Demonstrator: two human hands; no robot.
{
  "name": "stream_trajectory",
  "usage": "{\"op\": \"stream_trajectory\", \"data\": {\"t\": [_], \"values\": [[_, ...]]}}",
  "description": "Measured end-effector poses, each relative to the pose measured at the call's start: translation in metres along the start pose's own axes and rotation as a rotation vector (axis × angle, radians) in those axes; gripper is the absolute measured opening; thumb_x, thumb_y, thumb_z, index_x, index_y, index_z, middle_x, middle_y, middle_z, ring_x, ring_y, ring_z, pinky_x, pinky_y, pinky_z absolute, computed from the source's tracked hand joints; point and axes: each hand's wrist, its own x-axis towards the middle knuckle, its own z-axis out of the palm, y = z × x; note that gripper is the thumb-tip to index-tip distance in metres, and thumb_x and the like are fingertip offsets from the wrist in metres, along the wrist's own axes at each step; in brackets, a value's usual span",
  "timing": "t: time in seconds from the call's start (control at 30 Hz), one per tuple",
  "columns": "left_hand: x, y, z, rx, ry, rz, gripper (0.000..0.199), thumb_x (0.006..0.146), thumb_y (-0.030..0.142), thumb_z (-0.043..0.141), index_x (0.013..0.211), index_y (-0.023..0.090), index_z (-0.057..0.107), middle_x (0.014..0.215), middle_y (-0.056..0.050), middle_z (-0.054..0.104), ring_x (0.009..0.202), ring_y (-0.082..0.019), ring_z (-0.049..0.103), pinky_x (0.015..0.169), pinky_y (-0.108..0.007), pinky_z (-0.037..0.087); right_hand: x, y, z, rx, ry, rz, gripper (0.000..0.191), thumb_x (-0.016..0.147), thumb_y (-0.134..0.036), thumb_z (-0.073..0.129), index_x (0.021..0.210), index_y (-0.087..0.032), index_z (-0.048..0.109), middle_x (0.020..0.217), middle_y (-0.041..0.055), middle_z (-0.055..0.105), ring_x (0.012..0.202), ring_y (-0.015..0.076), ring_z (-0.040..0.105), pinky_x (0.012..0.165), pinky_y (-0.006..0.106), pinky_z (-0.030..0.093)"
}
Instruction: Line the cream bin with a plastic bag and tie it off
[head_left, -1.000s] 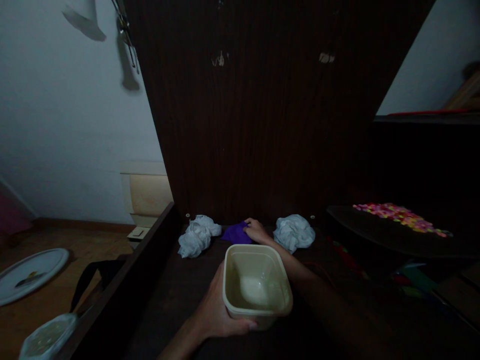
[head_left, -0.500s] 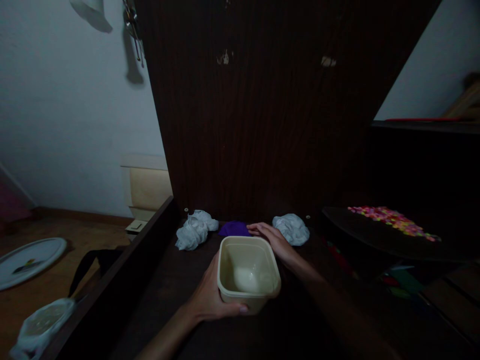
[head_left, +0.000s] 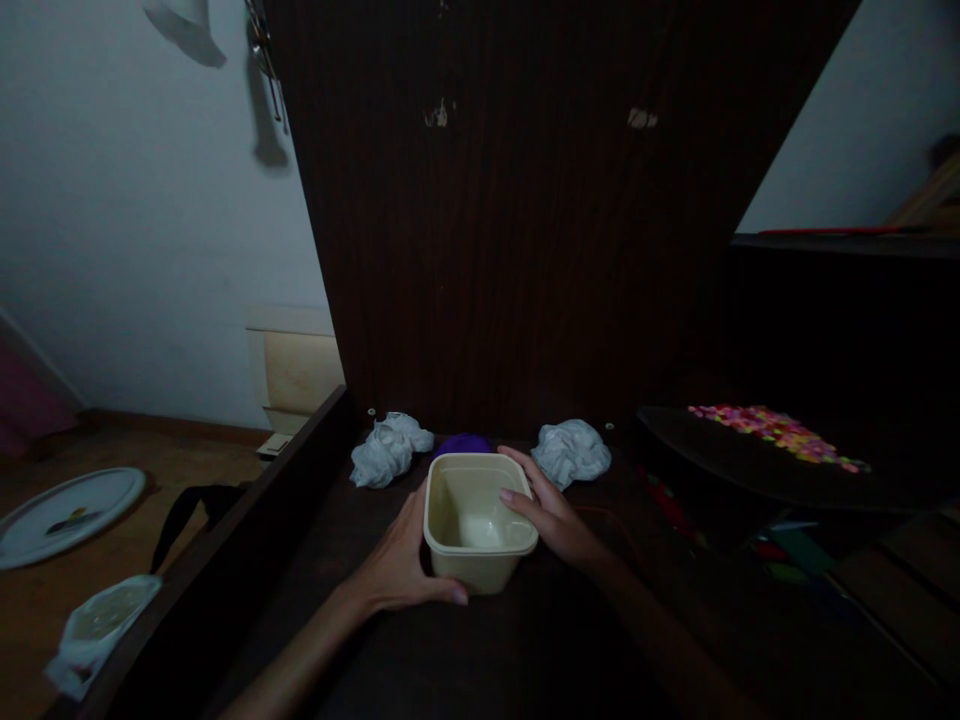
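Cream tub (head_left: 474, 522), clasped between left grip (head_left: 401, 555) and right grip (head_left: 551, 508): beyond its left lies a pale bundle (head_left: 390, 450), beyond its right another bundle (head_left: 571, 452); behind it, I see a purple lump (head_left: 463, 443), mostly hidden.

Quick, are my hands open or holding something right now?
Left hand: holding the cream square tub by its left side, thumb across the front.
Right hand: holding the tub at its right rim.

A dark brown wooden tabletop (head_left: 322, 530) carries, along its back edge, a crumpled whitish plastic bag (head_left: 390, 450) at left, a rounder crumpled whitish bag (head_left: 571, 452) at right, and a partly hidden purple cloth-like piece (head_left: 463, 443) between.
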Motion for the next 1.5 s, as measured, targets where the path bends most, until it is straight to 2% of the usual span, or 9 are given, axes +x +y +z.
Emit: {"op": "stream_trajectory", "data": {"t": [0.13, 0.23, 0.37, 0.47, 0.63, 0.93, 1.07, 1.27, 1.5], "values": [[-0.006, 0.0, -0.035, 0.187, -0.184, -0.005, 0.132, 0.056, 0.064, 0.091, 0.16, 0.015, 0.026, 0.158, -0.026, 0.038, 0.146, -0.044, 0.039, 0.12, -0.06, 0.033, 0.001, -0.001, -0.002, -0.017, -0.004, 0.001, 0.066, 0.088, -0.047, 0.069, 0.147, -0.027, 0.045, 0.149, 0.0088, 0.055, 0.135, 0.028, 0.053, 0.115, 0.043, 0.041], [-0.006, -0.001, -0.06, 0.394, -0.23, -0.004, 0.093, 0.071, 0.042, 0.084, 0.151, 0.02, 0.044, 0.155, -0.019, 0.046, 0.144, -0.04, 0.042, 0.119, -0.058, 0.036, 0.002, -0.001, -0.002, -0.025, -0.016, -0.015, 0.065, 0.088, -0.045, 0.069, 0.146, -0.027, 0.047, 0.147, 0.0089, 0.057, 0.134, 0.0274, 0.054, 0.115, 0.043, 0.041], [0.004, -0.007, -0.077, 0.64, -0.016, -0.077, 0.051, 0.086, 0.031, 0.062, 0.135, 0.019, 0.059, 0.142, -0.015, 0.057, 0.133, -0.034, 0.054, 0.114, -0.05, 0.043, 0.003, 0.001, -0.003, -0.024, -0.028, -0.027, 0.066, 0.088, -0.044, 0.069, 0.146, -0.025, 0.045, 0.146, 0.0096, 0.057, 0.133, 0.0267, 0.056, 0.115, 0.042, 0.042], [0.016, -0.014, -0.079, 0.775, 0.156, -0.267, 0.047, 0.091, 0.041, 0.057, 0.131, 0.015, 0.06, 0.133, -0.017, 0.063, 0.122, -0.034, 0.059, 0.107, -0.048, 0.048, 0.004, 0.001, -0.004, -0.031, -0.034, -0.028, 0.067, 0.087, -0.043, 0.07, 0.146, -0.025, 0.045, 0.144, 0.0097, 0.059, 0.131, 0.0261, 0.057, 0.113, 0.041, 0.044], [0.032, -0.028, -0.072, 0.803, 0.208, -0.455, 0.045, 0.092, 0.048, 0.056, 0.117, 0.012, 0.066, 0.116, -0.021, 0.071, 0.111, -0.038, 0.064, 0.094, -0.047, 0.052, 0.006, -0.001, -0.004, -0.052, -0.035, -0.021, 0.067, 0.086, -0.045, 0.07, 0.145, -0.024, 0.046, 0.14, 0.0103, 0.062, 0.128, 0.0266, 0.059, 0.112, 0.042, 0.045], [0.047, -0.036, -0.082, 0.555, 0.35, -0.543, 0.032, 0.092, 0.036, 0.046, 0.082, 0.018, 0.071, 0.082, -0.015, 0.076, 0.088, -0.033, 0.072, 0.076, -0.036, 0.05, 0.012, -0.015, -0.014, -0.131, 0.012, -0.01, 0.067, 0.084, -0.048, 0.069, 0.144, -0.026, 0.05, 0.154, 0.0118, 0.051, 0.138, 0.0291, 0.052, 0.114, 0.049, 0.043], [0.061, -0.023, -0.102, 0.332, 0.507, -0.432, 0.045, 0.092, 0.05, 0.041, 0.086, 0.017, 0.07, 0.087, -0.012, 0.076, 0.086, -0.03, 0.07, 0.075, -0.033, 0.049, 0.026, -0.031, -0.022, -0.295, 0.078, -0.177, 0.046, 0.085, -0.044, 0.069, 0.126, -0.025, 0.065, 0.15, 0.0101, 0.055, 0.143, 0.0275, 0.047, 0.122, 0.05, 0.031], [0.094, 0.007, -0.128, -0.064, 0.621, -0.2, 0.052, 0.084, 0.067, 0.05, 0.084, 0.017, 0.066, 0.086, -0.006, 0.073, 0.083, -0.023, 0.065, 0.077, -0.03, 0.051, 0.056, -0.06, -0.014, -0.394, 0.007, -0.303, 0.028, 0.087, -0.033, 0.068, 0.112, -0.023, 0.071, 0.131, 0.0084, 0.068, 0.126, 0.0249, 0.061, 0.113, 0.046, 0.042], [0.128, 0.047, -0.136, -0.413, 0.666, -0.018, 0.04, 0.078, 0.06, 0.061, 0.079, 0.021, 0.053, 0.074, 0.003, 0.058, 0.071, -0.015, 0.058, 0.068, -0.024, 0.048, 0.1, -0.066, 0.016, -0.427, -0.019, -0.322, 0.054, 0.074, -0.027, 0.08, 0.125, -0.02, 0.064, 0.132, 0.0129, 0.066, 0.126, 0.0287, 0.06, 0.112, 0.05, 0.042]]}}
